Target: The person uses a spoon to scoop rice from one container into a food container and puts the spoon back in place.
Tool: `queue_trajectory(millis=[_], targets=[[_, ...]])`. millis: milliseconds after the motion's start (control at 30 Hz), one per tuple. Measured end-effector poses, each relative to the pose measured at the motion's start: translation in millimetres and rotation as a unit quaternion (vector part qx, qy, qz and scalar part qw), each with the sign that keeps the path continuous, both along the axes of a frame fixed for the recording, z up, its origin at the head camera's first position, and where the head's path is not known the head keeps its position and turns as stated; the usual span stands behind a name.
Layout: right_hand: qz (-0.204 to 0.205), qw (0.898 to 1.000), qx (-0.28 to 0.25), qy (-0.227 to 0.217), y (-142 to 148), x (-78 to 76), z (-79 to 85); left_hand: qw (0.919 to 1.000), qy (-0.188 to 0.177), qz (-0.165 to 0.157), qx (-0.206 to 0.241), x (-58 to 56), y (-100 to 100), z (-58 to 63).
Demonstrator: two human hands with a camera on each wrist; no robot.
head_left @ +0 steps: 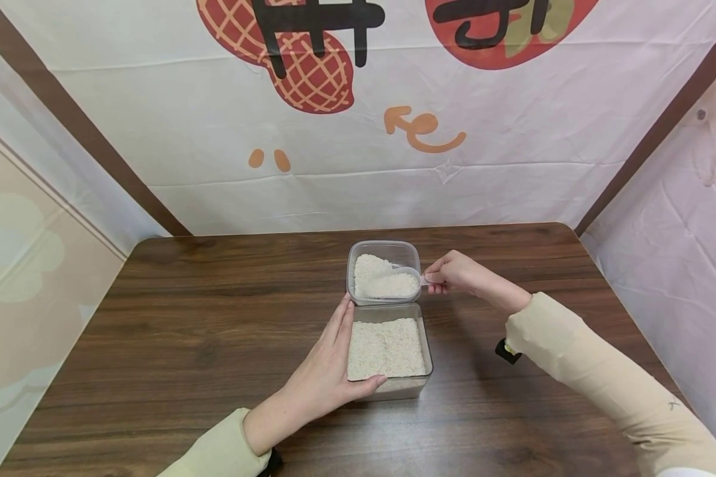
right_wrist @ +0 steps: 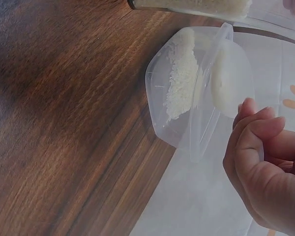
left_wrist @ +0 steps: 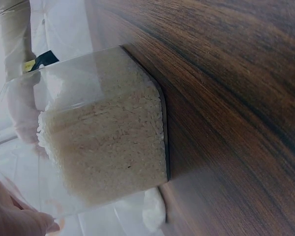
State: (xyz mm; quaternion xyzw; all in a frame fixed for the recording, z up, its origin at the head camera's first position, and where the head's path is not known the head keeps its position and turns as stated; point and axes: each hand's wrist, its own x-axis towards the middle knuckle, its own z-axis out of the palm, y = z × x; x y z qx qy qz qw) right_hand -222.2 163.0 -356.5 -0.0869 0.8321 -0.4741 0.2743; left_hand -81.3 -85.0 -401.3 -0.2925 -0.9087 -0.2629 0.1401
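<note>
A translucent scoop [head_left: 419, 281] heaped with rice is pinched by its handle in my right hand [head_left: 453, 270]. Its bowl is inside or just over the small clear plastic tub [head_left: 352, 271], where loose rice [head_left: 370, 266] lies toward the left. The right wrist view shows the scoop bowl [right_wrist: 233, 81] by the tub's rim [right_wrist: 206, 123]. Nearer to me stands a larger clear square container [head_left: 427, 358] with plenty of rice [head_left: 388, 348] in it. My left hand [head_left: 328, 364] holds that container by its left side, fingers along the rim and thumb over the near edge.
Both vessels stand close together on a dark wooden table [head_left: 215, 331]. A printed white cloth [head_left: 364, 192] hangs behind the table's far edge. Pale cloth walls [head_left: 662, 218] rise at the sides. A black wrist strap [head_left: 507, 351] shows under the right sleeve.
</note>
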Motion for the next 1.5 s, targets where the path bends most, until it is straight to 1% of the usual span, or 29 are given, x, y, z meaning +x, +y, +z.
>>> queue_trajectory(millis=[300,467,567,800,967,1167,1267,1500], targets=[[0.017,0.996,0.078,0.042,-4,1.2,4.9,1.0,-0.004,-0.002,0.001,-0.5,0,0.9],[0.023,0.992,0.107,0.07,-7,2.1,8.1,1.0,-0.008,0.001,-0.001,0.0,0,1.4],[0.023,0.99,0.114,0.08,-9,1.8,8.7,0.9999,-0.01,0.002,-0.001,-0.1,0,1.6],[0.016,0.989,0.124,0.083,-13,2.1,13.1,0.9999,-0.01,0.002,0.001,0.1,-1,1.2],[0.024,0.985,0.14,0.096,-14,1.4,16.7,1.0,-0.009,0.001,0.002,-0.1,0,0.6],[0.03,0.98,0.158,0.114,-13,1.9,22.1,1.0,0.0,0.001,0.002,-0.6,0,-0.7],[0.032,0.979,0.161,0.124,-12,2.5,24.5,1.0,0.002,0.002,0.001,-0.4,0,-1.4],[0.031,0.978,0.156,0.132,-10,3.1,28.8,1.0,0.0,0.005,-0.003,0.2,0,-2.3]])
